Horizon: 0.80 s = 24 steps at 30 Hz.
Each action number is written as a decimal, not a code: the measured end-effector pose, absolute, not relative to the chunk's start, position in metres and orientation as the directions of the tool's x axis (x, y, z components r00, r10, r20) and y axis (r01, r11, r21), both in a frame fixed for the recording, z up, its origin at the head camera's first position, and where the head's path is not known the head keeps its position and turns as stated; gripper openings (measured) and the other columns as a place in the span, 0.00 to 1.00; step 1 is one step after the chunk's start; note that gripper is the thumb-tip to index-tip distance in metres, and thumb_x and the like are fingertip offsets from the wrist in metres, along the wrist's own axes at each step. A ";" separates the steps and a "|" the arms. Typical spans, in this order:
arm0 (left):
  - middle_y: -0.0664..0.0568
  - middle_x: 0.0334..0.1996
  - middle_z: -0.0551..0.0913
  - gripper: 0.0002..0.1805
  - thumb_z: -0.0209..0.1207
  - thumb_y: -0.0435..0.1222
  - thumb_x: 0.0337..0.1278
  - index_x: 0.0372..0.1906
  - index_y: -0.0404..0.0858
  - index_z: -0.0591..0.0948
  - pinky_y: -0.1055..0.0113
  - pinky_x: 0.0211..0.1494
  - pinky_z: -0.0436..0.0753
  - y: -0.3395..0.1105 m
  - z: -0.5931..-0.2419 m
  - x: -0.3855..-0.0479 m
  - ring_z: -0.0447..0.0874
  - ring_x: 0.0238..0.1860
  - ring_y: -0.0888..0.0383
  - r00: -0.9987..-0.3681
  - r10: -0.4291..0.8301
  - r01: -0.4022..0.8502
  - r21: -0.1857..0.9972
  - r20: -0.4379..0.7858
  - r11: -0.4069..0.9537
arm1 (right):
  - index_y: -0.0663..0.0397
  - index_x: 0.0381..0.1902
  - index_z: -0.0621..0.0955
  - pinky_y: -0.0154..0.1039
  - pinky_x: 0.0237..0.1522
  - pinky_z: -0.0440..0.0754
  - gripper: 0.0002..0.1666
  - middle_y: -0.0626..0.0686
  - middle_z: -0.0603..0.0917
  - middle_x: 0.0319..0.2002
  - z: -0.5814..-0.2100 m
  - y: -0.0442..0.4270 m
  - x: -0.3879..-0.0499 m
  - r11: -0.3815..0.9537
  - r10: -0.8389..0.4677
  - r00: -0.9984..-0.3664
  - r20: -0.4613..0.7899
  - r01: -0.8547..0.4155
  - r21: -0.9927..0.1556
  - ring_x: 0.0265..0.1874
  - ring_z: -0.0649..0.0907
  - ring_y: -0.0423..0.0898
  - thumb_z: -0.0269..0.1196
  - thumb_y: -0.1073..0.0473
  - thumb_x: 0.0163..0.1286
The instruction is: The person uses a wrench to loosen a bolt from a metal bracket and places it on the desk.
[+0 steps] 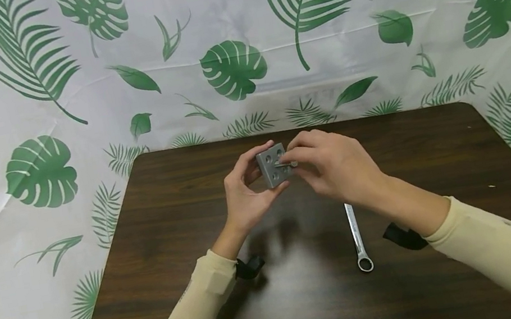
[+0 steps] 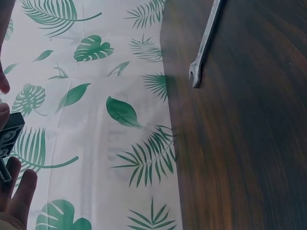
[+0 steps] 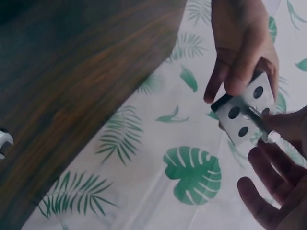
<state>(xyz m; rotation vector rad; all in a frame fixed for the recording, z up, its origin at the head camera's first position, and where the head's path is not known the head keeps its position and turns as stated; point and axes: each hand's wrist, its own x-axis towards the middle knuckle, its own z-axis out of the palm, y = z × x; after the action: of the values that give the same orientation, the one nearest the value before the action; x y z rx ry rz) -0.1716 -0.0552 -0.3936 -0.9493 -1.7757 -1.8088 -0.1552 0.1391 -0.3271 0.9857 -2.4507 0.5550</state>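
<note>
A square grey metal block [image 1: 270, 167] with several round holes is held up above the table. My left hand [image 1: 247, 190] grips it by its edges, thumb below and fingers above. From the middle of the block's face sticks out a bolt [image 3: 257, 120]. My right hand [image 1: 335, 161] pinches this bolt near its head, at the block's right side. In the right wrist view the block [image 3: 242, 120] shows its holed face, tilted. The left wrist view catches only a dark edge of the block [image 2: 12, 132].
A combination wrench [image 1: 356, 233] lies on the dark wooden table [image 1: 169, 220], below the hands and between the forearms. Behind and beside the table hangs a white sheet [image 1: 163, 101] printed with green leaves. A dark strap [image 1: 405, 237] sits under the right forearm.
</note>
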 end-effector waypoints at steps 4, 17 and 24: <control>0.32 0.56 0.78 0.37 0.72 0.15 0.34 0.58 0.22 0.73 0.52 0.46 0.83 -0.055 -0.393 -0.172 0.84 0.50 0.44 -0.672 0.155 0.721 0.687 0.724 -0.085 | 0.49 0.47 0.87 0.40 0.23 0.76 0.18 0.45 0.84 0.34 -0.327 0.137 -0.153 0.734 -0.466 -0.720 0.514 -0.639 -0.229 0.25 0.78 0.42 0.66 0.45 0.66; 0.32 0.57 0.78 0.37 0.72 0.15 0.34 0.58 0.22 0.73 0.53 0.46 0.84 -0.054 -0.392 -0.172 0.83 0.50 0.43 -0.675 0.160 0.718 0.692 0.720 -0.082 | 0.49 0.49 0.86 0.42 0.23 0.76 0.19 0.45 0.85 0.34 -0.328 0.139 -0.152 0.757 -0.428 -0.752 0.502 -0.601 -0.255 0.25 0.78 0.42 0.67 0.45 0.65; 0.31 0.56 0.77 0.37 0.72 0.15 0.34 0.58 0.22 0.73 0.49 0.44 0.83 -0.055 -0.393 -0.172 0.83 0.50 0.43 -0.676 0.159 0.718 0.692 0.719 -0.076 | 0.50 0.47 0.87 0.43 0.30 0.79 0.15 0.46 0.84 0.39 -0.328 0.139 -0.154 0.698 -0.489 -0.701 0.519 -0.672 -0.250 0.31 0.81 0.44 0.72 0.56 0.61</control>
<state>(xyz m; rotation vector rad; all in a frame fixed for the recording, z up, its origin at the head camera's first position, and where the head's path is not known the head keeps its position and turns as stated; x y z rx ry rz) -0.1720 -0.0548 -0.3926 -0.9426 -1.7884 -1.8020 -0.1541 0.1387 -0.3277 0.8992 -2.4911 0.5990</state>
